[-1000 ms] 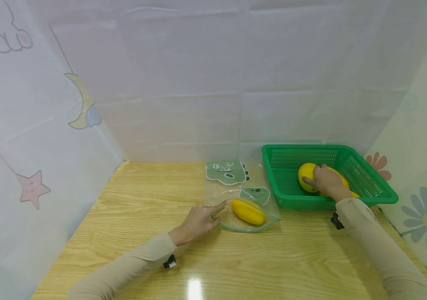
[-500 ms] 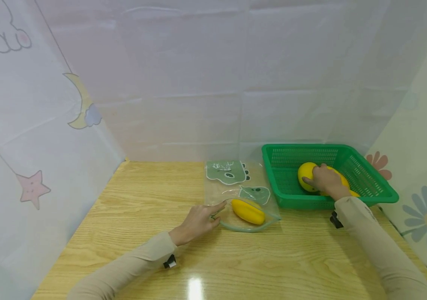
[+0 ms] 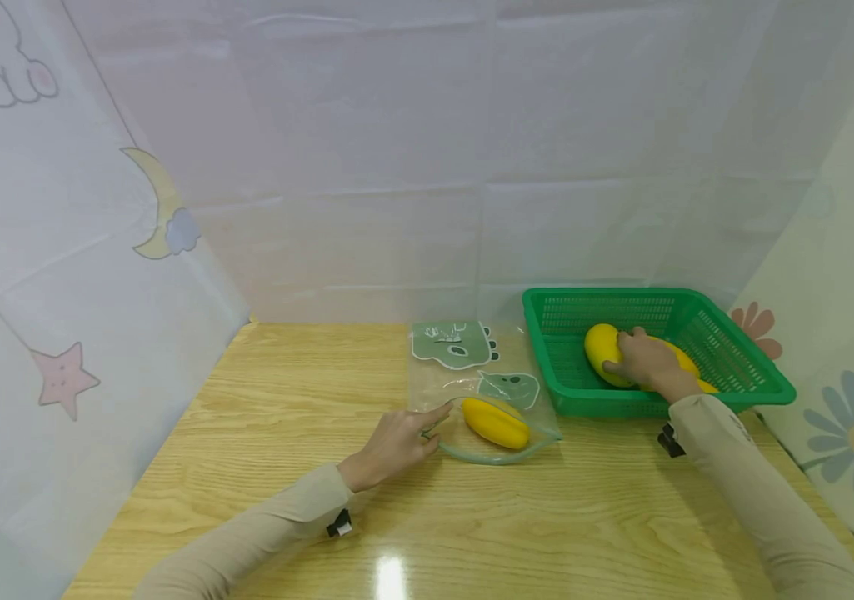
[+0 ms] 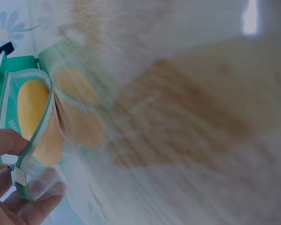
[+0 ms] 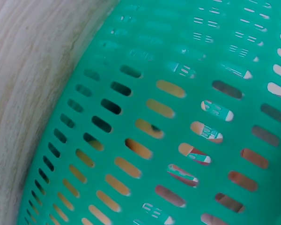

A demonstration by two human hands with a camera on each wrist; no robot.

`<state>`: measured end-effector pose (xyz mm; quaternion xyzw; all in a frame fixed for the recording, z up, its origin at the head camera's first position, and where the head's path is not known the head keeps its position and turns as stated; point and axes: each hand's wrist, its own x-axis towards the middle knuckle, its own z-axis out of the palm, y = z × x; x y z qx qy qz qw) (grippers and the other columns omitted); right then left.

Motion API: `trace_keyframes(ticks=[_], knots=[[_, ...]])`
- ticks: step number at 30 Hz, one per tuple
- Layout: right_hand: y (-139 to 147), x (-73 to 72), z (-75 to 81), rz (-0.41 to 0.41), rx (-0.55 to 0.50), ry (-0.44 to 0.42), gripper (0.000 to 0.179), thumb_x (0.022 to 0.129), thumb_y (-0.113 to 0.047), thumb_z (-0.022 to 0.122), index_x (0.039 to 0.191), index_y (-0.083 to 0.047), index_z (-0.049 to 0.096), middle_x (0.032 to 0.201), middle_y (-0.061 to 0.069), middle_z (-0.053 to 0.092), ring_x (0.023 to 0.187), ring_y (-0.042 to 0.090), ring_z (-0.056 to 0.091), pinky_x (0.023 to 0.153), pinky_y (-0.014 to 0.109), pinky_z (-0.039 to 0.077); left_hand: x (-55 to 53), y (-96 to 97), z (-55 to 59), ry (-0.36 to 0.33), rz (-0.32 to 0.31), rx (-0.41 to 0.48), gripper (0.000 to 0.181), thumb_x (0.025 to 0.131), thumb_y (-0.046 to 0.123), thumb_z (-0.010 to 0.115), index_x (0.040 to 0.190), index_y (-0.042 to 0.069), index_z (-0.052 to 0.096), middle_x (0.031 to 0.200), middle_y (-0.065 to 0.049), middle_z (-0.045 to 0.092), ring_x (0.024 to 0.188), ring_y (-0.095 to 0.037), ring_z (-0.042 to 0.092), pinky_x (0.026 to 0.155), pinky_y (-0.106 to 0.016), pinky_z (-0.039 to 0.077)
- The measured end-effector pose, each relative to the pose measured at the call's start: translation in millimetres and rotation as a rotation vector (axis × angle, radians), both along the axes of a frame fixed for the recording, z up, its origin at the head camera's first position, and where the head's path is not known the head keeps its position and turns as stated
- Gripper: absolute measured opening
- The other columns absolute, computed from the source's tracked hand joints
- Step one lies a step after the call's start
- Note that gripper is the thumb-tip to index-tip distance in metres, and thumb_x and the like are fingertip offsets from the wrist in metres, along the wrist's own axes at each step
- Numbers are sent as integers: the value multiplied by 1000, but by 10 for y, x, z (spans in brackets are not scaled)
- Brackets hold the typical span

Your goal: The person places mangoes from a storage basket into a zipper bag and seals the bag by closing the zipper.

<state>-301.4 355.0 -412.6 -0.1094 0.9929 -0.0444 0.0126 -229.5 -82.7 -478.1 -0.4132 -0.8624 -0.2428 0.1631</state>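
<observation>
Gripping a yellow mango (image 3: 601, 348) inside the green basket (image 3: 741, 367), your right hand (image 3: 647, 360) works at 3 o'clock on the worktop (image 3: 269, 433). Your left hand (image 3: 397, 442) pinches the open rim of the clear zip bag (image 3: 505, 396), at 12 o'clock, where a second mango (image 3: 496, 422) lies.

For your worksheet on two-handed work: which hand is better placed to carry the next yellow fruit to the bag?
Probably the right hand: it already grips a yellow fruit inside the green basket. The left hand is busy pinching the rim of the clear zip bag, holding its mouth open.
</observation>
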Motion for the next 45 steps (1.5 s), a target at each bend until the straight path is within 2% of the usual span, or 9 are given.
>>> trace_keyframes(ticks=[7,11,14,20,28,31,37,42,45], knots=[[-24,2,6,-9,9,6,76,94,-35,63,131,25,36,116,48,48,83,47,59,65,54,51,7,-1,19,-3,-5,2,51,83,4,76,132,3,62,105,-8,74,43,4,20,37,-12,22],[-14,9,-10,-15,-42,-42,81,96,-36,62,136,25,27,88,33,58,65,35,58,55,44,48,3,-1,16,-5,-2,-5,51,83,4,76,132,3,63,105,-8,74,44,4,20,38,-12,22],[-7,14,-26,-17,-78,-73,84,96,-36,62,140,23,21,70,15,55,55,24,50,50,36,41,3,0,14,-3,-1,-7,51,83,5,76,132,4,63,104,-7,74,44,4,20,37,-12,22],[7,-8,-44,-42,-85,-75,88,95,-39,62,142,22,19,67,11,53,53,24,49,47,35,39,8,1,21,-13,-1,0,51,83,4,76,132,3,62,109,-8,73,43,5,21,37,-12,23],[1,-1,-32,-44,-73,-44,77,93,-35,65,124,29,36,73,17,53,60,27,50,52,38,43,12,4,26,-21,2,-16,51,83,4,76,133,3,62,107,-8,74,43,5,21,37,-12,23],[9,4,-37,-34,-72,-32,66,92,-34,66,114,25,44,72,15,51,60,26,49,53,37,42,15,3,23,-25,0,-12,51,83,3,76,133,3,62,107,-8,74,42,5,20,37,-11,22],[20,5,-45,-16,-97,-33,55,92,-31,67,104,19,49,67,9,45,57,22,43,52,34,37,23,2,15,-36,0,-8,52,83,3,76,133,3,62,106,-9,74,41,5,20,37,-11,22],[31,4,-40,-12,-107,-19,43,90,-30,68,93,9,50,66,7,43,57,21,41,52,33,36,27,6,20,-47,4,-8,53,83,3,76,134,3,61,101,-10,75,42,4,21,37,-12,22],[28,14,-16,-1,-115,-11,42,90,-30,69,92,8,50,65,6,42,57,21,41,52,33,36,25,4,26,-44,-2,-9,53,83,2,76,134,3,61,100,-10,75,41,4,20,37,-11,22]])
